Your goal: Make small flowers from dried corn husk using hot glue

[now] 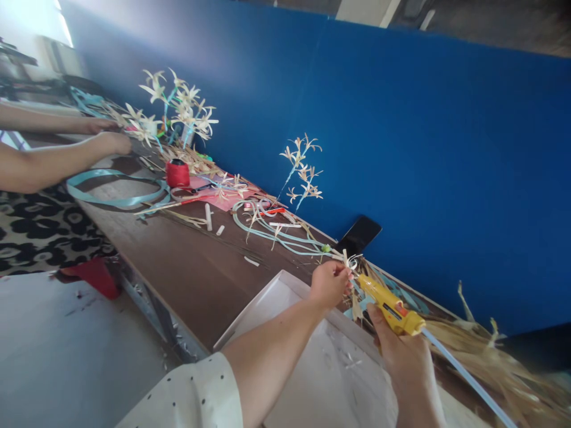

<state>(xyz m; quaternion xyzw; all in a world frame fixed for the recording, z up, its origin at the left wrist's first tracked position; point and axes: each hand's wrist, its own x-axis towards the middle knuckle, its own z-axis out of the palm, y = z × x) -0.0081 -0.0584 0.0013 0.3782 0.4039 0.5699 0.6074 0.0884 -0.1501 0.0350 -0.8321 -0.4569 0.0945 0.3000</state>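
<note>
My left hand (pixel 329 283) is closed in a pinch on a small straw flower (pixel 349 260) above a white board (pixel 276 303). My right hand (pixel 404 353) grips a yellow glue gun (pixel 389 303), its nozzle pointing at the flower by my left fingers. A pale blue glue stick (pixel 464 374) sticks out of the back of the gun.
A brown table (pixel 187 267) runs along a blue wall (pixel 401 131). On it lie pale blue cord (pixel 111 199), a red spool (pixel 177 173), straw flower sprays (pixel 178 110), a black phone (pixel 359 235) and dry straw (pixel 491 362). Another person's arms (pixel 57 157) work at the far left.
</note>
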